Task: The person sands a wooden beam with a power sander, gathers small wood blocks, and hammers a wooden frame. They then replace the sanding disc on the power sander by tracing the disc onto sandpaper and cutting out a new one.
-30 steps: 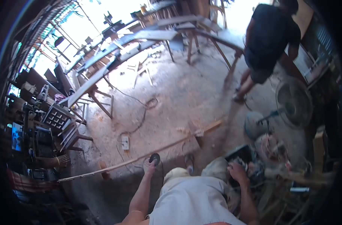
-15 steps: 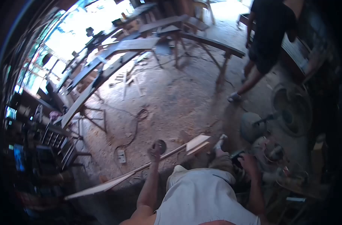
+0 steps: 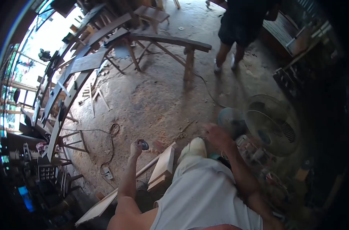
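My left hand (image 3: 135, 148) is closed around a dark round disc (image 3: 144, 145), held above the floor in front of me. Its exact kind is not clear. Just right of that forearm lie pale wooden boards (image 3: 163, 164), and a long thin board (image 3: 99, 209) runs down to the lower left. My right hand (image 3: 218, 136) reaches forward, blurred by motion, beside the teal rounded base (image 3: 231, 120) of a fan. Whether its fingers hold anything does not show. A dark green-edged thing (image 3: 219, 158) lies by my right side, partly hidden behind my forearm.
A standing fan (image 3: 272, 124) is at right, with cluttered machine parts (image 3: 255, 151) below it. A person in dark clothes (image 3: 239, 27) stands beyond. Trestles carrying long boards (image 3: 167, 40) curve along the back and left. A cable (image 3: 112, 143) and power strip (image 3: 107, 174) lie on the dusty floor.
My view has turned right. My right hand has moved forward from my side toward the fan base. My left hand still holds the disc. The other person has stepped and now stands upright.
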`<state>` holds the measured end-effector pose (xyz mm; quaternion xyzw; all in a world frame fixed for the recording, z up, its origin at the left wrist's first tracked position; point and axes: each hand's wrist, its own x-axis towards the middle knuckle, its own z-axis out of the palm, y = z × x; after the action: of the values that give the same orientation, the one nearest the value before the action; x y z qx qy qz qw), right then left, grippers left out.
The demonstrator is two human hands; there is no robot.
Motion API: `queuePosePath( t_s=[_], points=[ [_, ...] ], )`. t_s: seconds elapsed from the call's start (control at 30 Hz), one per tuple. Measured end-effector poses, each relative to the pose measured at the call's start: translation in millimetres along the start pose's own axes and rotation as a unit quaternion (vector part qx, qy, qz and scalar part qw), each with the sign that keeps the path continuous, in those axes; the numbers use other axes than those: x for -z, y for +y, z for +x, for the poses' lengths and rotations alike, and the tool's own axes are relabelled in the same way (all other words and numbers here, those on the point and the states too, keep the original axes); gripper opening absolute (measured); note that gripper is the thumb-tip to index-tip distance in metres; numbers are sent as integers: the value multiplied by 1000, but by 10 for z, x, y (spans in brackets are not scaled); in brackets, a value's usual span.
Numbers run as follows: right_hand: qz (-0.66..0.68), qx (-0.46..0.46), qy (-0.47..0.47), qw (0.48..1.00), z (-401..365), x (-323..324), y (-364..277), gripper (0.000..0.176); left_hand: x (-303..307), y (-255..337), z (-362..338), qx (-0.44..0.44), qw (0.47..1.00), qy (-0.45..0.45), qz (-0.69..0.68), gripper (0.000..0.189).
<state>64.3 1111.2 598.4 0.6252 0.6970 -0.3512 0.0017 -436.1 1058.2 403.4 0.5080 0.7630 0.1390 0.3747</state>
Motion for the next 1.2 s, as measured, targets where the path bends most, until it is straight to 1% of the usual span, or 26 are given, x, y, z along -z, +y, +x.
queuePosePath(
  t_s=[0.03,0.13,0.23,0.33,0.37,0.4,0.47,0.53,0.57,0.6,0.63,0.67,0.7,0.73,0.77,0.8,0.83,0.87,0.93,0.97,1.0,1.03,1.07,1.13,1.17,1.2],
  points=[
    [-17,-11,-10,1000,117,160,-51,36,-76,43,80,-10,998,-30,47,32],
    [3,21,26,999,552,301,140,38,-358,275,200,6,994,-50,94,31],
    [25,-4,-15,1000,921,777,46,41,-241,1270,54,123,984,-128,29,32],
    [37,18,6,999,1488,1084,117,41,-364,1076,382,33,981,-189,36,32],
    [77,22,29,996,1683,1151,168,41,-346,1201,459,84,974,-207,45,33],
    [113,25,54,992,1906,1214,255,40,-371,1145,610,169,958,-233,-14,37],
    [193,42,120,973,2523,1328,485,38,-265,1521,779,200,948,-242,45,38],
    [225,16,138,964,3011,1193,1030,34,-256,1434,1123,251,921,-290,66,43],
    [220,-12,125,967,3247,1010,1398,32,-118,1495,1136,251,920,-288,86,44],
    [194,-35,100,975,3399,805,1847,30,-20,1672,1320,244,926,-270,100,45],
    [153,-57,62,985,3491,558,2332,28,99,1608,1390,245,937,-250,7,45],
    [101,-74,16,992,3529,330,2829,26,136,1486,1528,230,949,-214,37,46],
    [36,-77,-43,995,3565,115,3357,24,212,1605,1638,250,945,-208,48,47],
    [-45,-58,-113,991,3635,-95,3872,23,303,1747,1713,279,940,-192,40,51],
    [-217,77,-185,955,3591,-249,4250,21,362,1784,1864,294,935,-193,43,53],
    [-65,-125,-195,971,3619,-5,4311,21,428,1868,2049,283,931,-210,93,57],
    [58,-254,-164,951,3505,410,3993,21,438,1909,2241,245,943,-185,128,53],
    [119,-307,-141,934,3522,600,3930,21,401,1898,2454,208,950,-164,165,49],
    [177,-336,-109,919,3587,902,3895,22,316,2047,2940,67,953,-167,243,39],
    [187,-328,-99,921,3626,1038,3938,22,328,2418,3130,116,948,-115,274,39],
    [199,-316,-87,924,3611,1152,4023,22,304,2801,3267,113,966,-25,231,45],
    [208,-303,-79,926,3542,1216,4169,23,257,2998,3558,157,967,63,-189,44],
    [223,-302,-70,924,3456,1304,4310,23,-107,2659,4065,145,932,65,-326,53],
    [288,-366,-39,884,3326,1612,4331,24,-449,3300,4606,44,980,113,-157,46],
    [314,-394,-29,864,3284,1723,4398,24,-573,3723,4826,2,987,149,-68,42],
    [332,-404,-24,852,3364,1788,4541,25,-250,4795,4771,52,994,75,-54,41]
  ],
)
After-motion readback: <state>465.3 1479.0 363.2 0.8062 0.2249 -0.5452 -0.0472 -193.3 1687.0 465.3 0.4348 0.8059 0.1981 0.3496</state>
